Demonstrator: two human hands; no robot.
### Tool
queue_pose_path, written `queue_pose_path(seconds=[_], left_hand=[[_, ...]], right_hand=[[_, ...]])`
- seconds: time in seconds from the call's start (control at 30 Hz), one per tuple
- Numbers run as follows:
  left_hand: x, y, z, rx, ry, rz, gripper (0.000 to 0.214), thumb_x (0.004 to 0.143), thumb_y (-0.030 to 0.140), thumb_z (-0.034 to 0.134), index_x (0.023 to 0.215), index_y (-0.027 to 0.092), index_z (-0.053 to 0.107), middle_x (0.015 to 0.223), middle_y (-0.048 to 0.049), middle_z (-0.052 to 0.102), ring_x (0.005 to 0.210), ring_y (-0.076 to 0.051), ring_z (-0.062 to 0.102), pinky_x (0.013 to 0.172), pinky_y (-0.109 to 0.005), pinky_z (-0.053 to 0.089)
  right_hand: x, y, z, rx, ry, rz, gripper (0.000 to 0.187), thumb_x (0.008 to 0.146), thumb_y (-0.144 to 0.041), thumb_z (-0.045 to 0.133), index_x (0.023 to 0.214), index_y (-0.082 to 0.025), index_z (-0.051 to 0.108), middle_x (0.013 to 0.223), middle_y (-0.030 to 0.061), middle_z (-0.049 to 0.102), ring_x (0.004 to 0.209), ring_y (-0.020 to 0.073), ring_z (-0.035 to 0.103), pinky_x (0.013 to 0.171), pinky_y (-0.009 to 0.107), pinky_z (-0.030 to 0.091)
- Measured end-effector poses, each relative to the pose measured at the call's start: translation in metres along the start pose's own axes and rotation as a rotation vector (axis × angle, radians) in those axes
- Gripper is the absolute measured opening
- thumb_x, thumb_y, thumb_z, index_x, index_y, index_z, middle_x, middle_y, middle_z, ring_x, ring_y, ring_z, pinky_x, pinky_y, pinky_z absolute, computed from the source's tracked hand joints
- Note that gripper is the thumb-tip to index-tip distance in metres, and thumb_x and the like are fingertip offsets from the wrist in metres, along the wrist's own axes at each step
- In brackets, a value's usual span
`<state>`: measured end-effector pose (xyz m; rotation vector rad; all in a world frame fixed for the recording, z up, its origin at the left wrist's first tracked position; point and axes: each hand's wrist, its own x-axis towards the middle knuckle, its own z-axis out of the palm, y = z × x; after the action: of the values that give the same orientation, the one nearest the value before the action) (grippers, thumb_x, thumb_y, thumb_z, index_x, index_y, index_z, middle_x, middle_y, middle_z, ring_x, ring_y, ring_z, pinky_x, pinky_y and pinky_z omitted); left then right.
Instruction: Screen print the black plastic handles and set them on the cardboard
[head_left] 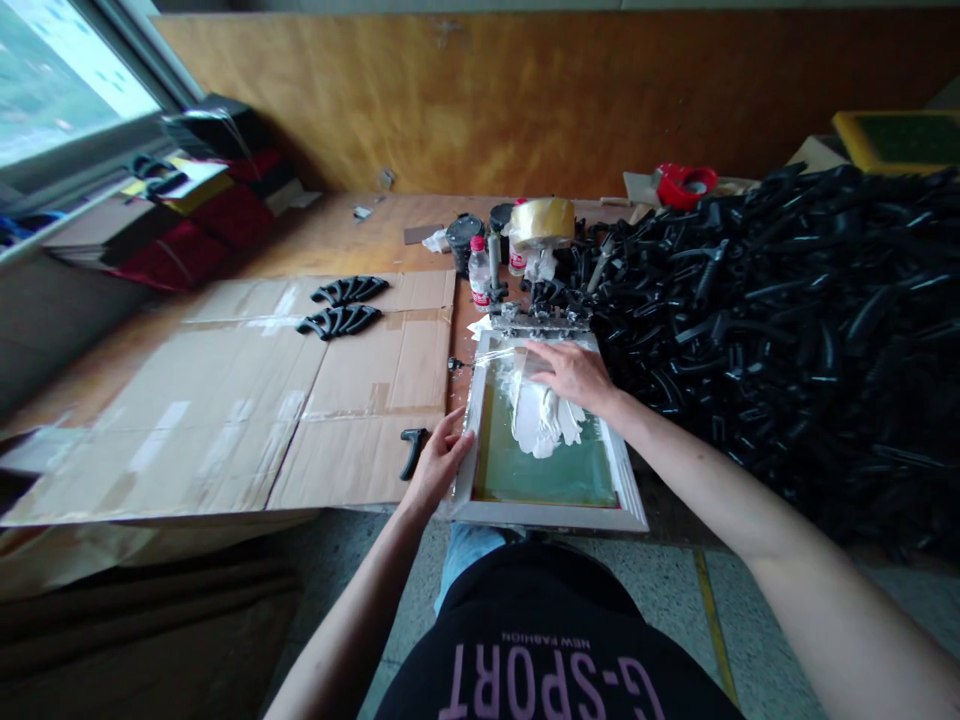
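A screen-printing frame (634, 508) with a green mesh (540, 482) lies flat before me, tied to a metal hinge clamp (540, 322) at its far end. Thick white ink (546, 425) is smeared over the upper middle of the mesh. My right hand (576, 378) is closed on a pale, translucent squeegee (529, 364) at the far end of the ink. Along the frame's left side, my left hand (441, 458) has its fingers apart, their tips touching the edge. Just left of it lies one curved black plastic handle (412, 452) on the cardboard.
Flattened cardboard (375, 385) covers the left table, bearing two rows of black handles (341, 322). A large heap of black handles (765, 330) fills the right. Behind the clamp stand a bottle (478, 275), a dark tub (465, 243) and a tape roll (541, 222).
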<state>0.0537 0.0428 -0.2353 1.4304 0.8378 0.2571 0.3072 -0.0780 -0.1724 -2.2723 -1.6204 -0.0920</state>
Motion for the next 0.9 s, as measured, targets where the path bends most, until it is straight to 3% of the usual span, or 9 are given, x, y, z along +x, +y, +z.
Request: queue_pose_path(seconds=[0.1,0.2,0.27,0.4,0.5,0.63,0.73,0.8,0.9], left_hand=[[-0.003,0.040,-0.002,-0.139,-0.002,0.050,0.056,0.084,0.061,0.053,0.124,0.022,0.059,0.078,-0.0015,0.066,0.060,-0.013,0.059,0.052,-0.022,0.045],[0.008,0.085,0.005,-0.310,-0.003,0.214,0.052,0.089,0.062,0.043,0.110,0.019,0.064,0.090,-0.0047,0.068,0.067,-0.012,0.062,0.055,-0.022,0.050],[0.020,0.113,0.011,-0.377,0.013,0.362,0.049,0.091,0.058,0.043,0.112,0.018,0.062,0.100,-0.0067,0.067,0.076,-0.013,0.064,0.058,-0.022,0.052],[0.037,0.143,0.023,-0.400,-0.008,0.405,0.052,0.092,0.059,0.038,0.117,0.017,0.056,0.095,-0.0081,0.066,0.077,-0.013,0.065,0.056,-0.020,0.052],[0.027,0.120,0.039,-0.451,0.037,0.327,0.051,0.091,0.061,0.040,0.119,0.021,0.053,0.094,-0.0062,0.067,0.076,-0.013,0.065,0.057,-0.021,0.051],[-0.013,0.051,0.075,-0.359,-0.252,-0.253,0.056,0.080,0.065,0.055,0.106,0.016,0.059,0.085,-0.0104,0.069,0.074,-0.020,0.066,0.051,-0.025,0.048],[-0.032,0.011,0.083,-0.462,-0.260,-0.386,0.052,0.079,0.066,0.056,0.092,0.016,0.059,0.078,-0.0070,0.067,0.071,-0.018,0.064,0.056,-0.026,0.050],[-0.027,-0.008,0.062,-0.457,-0.119,-0.385,0.048,0.075,0.062,0.061,0.090,0.016,0.058,0.071,-0.0029,0.064,0.059,-0.013,0.059,0.051,-0.022,0.046],[0.000,-0.032,-0.007,-0.082,0.176,-0.245,0.049,0.077,0.064,0.052,0.088,0.016,0.056,0.058,0.0020,0.057,0.039,-0.008,0.041,0.038,-0.018,0.029]], right_hand=[[0.021,0.043,-0.025,0.019,0.127,0.206,0.047,0.087,-0.047,0.060,0.129,-0.026,0.057,0.101,0.0049,0.068,0.083,0.0201,0.062,0.073,0.031,0.045],[0.003,0.086,-0.031,0.102,0.254,0.442,0.038,0.097,-0.038,0.039,0.114,-0.015,0.063,0.090,0.0063,0.069,0.076,0.0183,0.061,0.071,0.030,0.045],[-0.022,0.095,-0.016,0.094,0.182,0.522,0.039,0.098,-0.036,0.034,0.102,-0.014,0.065,0.084,0.0074,0.068,0.074,0.0190,0.060,0.068,0.031,0.044],[-0.070,0.059,0.045,0.104,-0.057,0.341,0.030,0.089,-0.043,0.055,0.074,-0.019,0.065,0.077,0.0055,0.067,0.076,0.0195,0.060,0.070,0.029,0.045],[-0.088,0.016,0.075,-0.046,-0.173,0.251,0.021,0.088,-0.037,0.061,0.078,-0.018,0.063,0.091,0.0108,0.067,0.093,0.0252,0.058,0.077,0.033,0.044],[-0.095,-0.042,0.077,-0.069,-0.098,0.338,0.019,0.095,-0.032,0.050,0.090,-0.017,0.061,0.085,0.0122,0.066,0.088,0.0257,0.058,0.077,0.036,0.045],[-0.099,-0.071,0.069,0.039,-0.028,0.021,0.017,0.096,-0.027,0.046,0.092,-0.021,0.061,0.089,0.0084,0.065,0.093,0.0243,0.055,0.082,0.036,0.044],[-0.103,-0.065,0.062,0.116,-0.040,-0.143,0.017,0.096,-0.021,0.045,0.093,-0.021,0.062,0.090,0.0060,0.064,0.094,0.0216,0.054,0.085,0.034,0.044],[-0.110,-0.008,0.043,0.010,-0.079,0.070,0.017,0.094,-0.016,0.046,0.095,-0.017,0.063,0.097,0.0096,0.064,0.098,0.0219,0.052,0.087,0.033,0.043]])
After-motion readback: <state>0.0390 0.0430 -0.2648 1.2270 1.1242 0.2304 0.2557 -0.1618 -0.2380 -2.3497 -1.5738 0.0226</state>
